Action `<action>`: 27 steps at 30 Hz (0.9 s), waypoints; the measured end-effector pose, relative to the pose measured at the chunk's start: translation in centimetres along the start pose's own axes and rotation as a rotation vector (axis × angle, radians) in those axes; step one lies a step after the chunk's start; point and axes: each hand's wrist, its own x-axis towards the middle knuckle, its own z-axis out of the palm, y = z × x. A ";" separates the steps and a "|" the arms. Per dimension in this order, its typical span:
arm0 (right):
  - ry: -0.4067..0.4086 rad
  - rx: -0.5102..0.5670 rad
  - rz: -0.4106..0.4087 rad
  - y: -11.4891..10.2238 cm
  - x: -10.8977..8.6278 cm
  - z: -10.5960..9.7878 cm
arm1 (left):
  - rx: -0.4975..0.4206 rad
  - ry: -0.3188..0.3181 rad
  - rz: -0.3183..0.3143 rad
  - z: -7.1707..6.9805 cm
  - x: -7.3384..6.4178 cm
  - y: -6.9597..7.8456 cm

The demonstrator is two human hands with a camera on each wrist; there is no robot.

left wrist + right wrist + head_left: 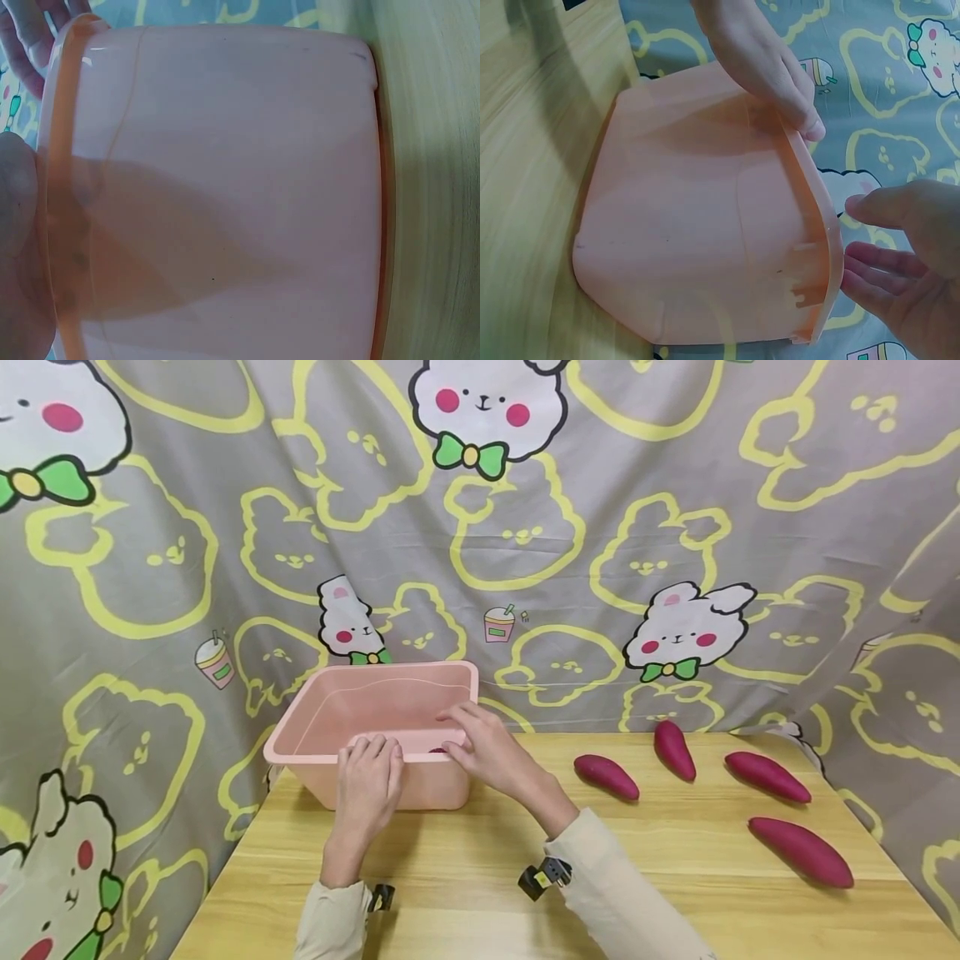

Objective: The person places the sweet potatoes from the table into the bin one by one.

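Head view: bright, fairly sharp; soft shadows and pale sheen on wood-grain tabletop (465, 902); edges stretched. Wrist views: dimmer, bluish, hazy; broad shadow across pink plastic tub (225, 150)

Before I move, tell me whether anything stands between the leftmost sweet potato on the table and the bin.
Yes: in the head view, the right forearm crosses between that sweet potato and the bin, with the right hand over the bin's near right corner.
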 end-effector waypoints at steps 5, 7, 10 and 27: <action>0.021 0.007 -0.010 0.1 -0.6 -0.3 | 0.000 0.008 0.002 0.0 -0.1 0.0; 0.039 0.004 -0.015 0.2 -1.0 -0.5 | -0.002 0.010 0.005 0.0 -0.1 -0.1; 0.075 0.005 -0.027 0.4 -1.6 -0.8 | -0.006 0.013 0.006 0.1 -0.1 -0.1; 0.118 -0.001 0.033 0.9 -5.3 -3.0 | 0.000 0.005 0.002 0.1 0.0 -0.1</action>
